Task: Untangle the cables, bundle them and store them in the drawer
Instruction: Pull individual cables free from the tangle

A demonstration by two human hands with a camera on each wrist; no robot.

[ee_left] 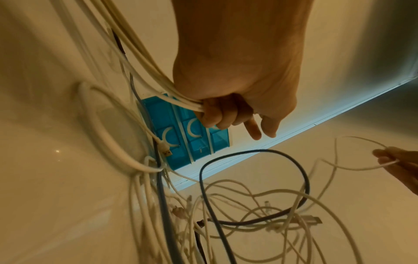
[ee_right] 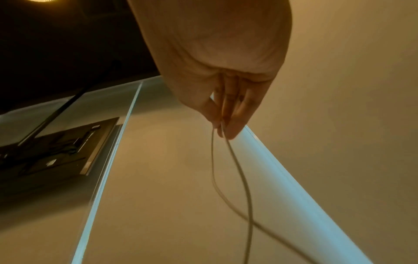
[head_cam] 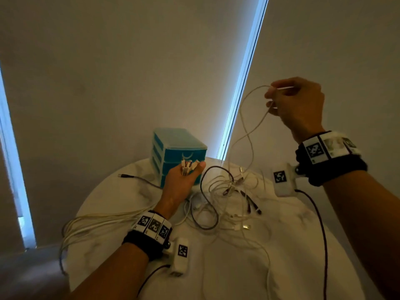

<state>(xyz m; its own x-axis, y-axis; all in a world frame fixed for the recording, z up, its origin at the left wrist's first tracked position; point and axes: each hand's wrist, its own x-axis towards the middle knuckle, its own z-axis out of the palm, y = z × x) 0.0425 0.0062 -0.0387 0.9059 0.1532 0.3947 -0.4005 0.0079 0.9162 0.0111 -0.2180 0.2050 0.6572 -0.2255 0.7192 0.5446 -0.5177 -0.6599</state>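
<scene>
My left hand [head_cam: 184, 180] grips a bunch of white cables [head_cam: 104, 219] just in front of the teal drawer unit [head_cam: 177, 152]; their plug ends [head_cam: 188, 165] stick up out of the fist. In the left wrist view the fingers [ee_left: 217, 114] curl round the white strands [ee_left: 144, 62]. High on the right, my right hand [head_cam: 294, 100] pinches a thin white cable [head_cam: 249, 126] folded into a loop, which hangs down to the tangled pile [head_cam: 229, 191]. The right wrist view shows two strands [ee_right: 237, 169] dropping from the fingertips [ee_right: 228, 128].
The tangle of white and dark cables lies on a round white table [head_cam: 249, 267], with a dark cable loop [head_cam: 203, 202] and loose plugs [head_cam: 246, 226] in it. A grey cable end [head_cam: 129, 176] lies left of the drawers. The table edge curves at left; walls stand behind.
</scene>
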